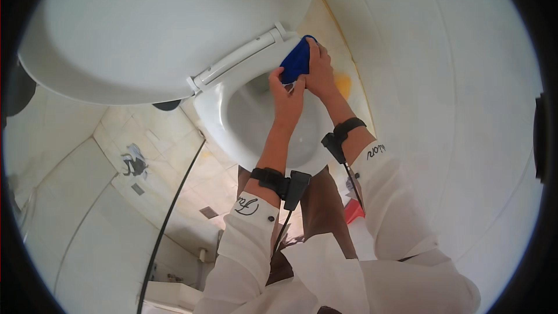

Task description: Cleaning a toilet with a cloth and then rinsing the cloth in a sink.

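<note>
A blue cloth (296,62) is bunched between my two hands over the far right part of the toilet bowl rim (218,117). My right hand (319,71) has its fingers closed on the cloth's right side. My left hand (287,96) pinches the cloth's lower left edge with thumb and fingers. Below the hands lies the open bowl (250,113). The raised white toilet lid (157,29) fills the upper left, joined at a hinge bar (237,58) along the back of the bowl. Part of the rim is hidden behind the cloth and hands.
A white tiled wall (442,81) rises close on the right. Left of the toilet, a black-edged partition (174,209) crosses the tiled floor. A crumpled grey item (135,160) lies at the far left. Something red (353,211) shows under my right sleeve. Black straps circle both my wrists.
</note>
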A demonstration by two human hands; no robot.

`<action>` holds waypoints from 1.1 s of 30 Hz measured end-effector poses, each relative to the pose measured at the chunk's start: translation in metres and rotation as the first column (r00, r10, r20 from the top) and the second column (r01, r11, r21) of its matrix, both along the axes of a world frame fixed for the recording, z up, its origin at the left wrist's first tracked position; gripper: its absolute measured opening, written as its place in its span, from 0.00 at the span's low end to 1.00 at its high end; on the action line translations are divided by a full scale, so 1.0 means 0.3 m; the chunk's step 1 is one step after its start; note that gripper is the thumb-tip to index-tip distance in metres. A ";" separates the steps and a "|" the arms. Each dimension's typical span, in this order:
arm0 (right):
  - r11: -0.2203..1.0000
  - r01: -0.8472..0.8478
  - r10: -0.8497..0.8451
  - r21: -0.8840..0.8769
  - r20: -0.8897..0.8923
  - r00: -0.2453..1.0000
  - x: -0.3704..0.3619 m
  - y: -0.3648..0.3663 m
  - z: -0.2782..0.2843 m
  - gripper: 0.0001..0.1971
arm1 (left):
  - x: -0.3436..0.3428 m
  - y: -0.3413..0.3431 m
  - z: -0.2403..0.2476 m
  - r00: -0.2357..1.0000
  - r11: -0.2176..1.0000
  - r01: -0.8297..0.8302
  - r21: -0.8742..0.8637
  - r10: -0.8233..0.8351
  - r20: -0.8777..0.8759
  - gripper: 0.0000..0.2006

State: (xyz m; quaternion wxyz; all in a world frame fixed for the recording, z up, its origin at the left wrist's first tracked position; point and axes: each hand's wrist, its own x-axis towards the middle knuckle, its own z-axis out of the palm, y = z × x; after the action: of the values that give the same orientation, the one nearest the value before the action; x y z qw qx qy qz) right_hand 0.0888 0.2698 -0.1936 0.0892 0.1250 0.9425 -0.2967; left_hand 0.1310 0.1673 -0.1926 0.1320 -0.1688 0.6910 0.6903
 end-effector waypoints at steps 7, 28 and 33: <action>0.981 -0.026 -0.026 -0.192 -0.268 0.963 -0.001 -0.031 0.060 0.36 | -0.031 -0.019 0.116 0.992 1.000 -0.030 -0.005 0.030 -0.120 0.24; 0.967 -0.044 0.148 0.252 -0.414 0.898 -0.050 -0.558 -0.106 0.29 | -0.038 -0.510 0.000 0.913 0.537 0.075 -0.840 -0.376 -0.159 0.24; 0.984 -0.024 0.098 0.179 -0.419 0.903 -0.016 -0.692 -0.173 0.26 | -0.002 -0.607 -0.041 0.949 0.548 0.067 -0.834 -0.294 -0.117 0.24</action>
State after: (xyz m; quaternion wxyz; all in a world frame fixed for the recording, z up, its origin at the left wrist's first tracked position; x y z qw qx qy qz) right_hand 0.0840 0.0623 -0.2457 -0.1203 0.0347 0.9645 -0.2325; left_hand 0.1305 -0.0147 -0.2050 0.0237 -0.0526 0.9559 0.2879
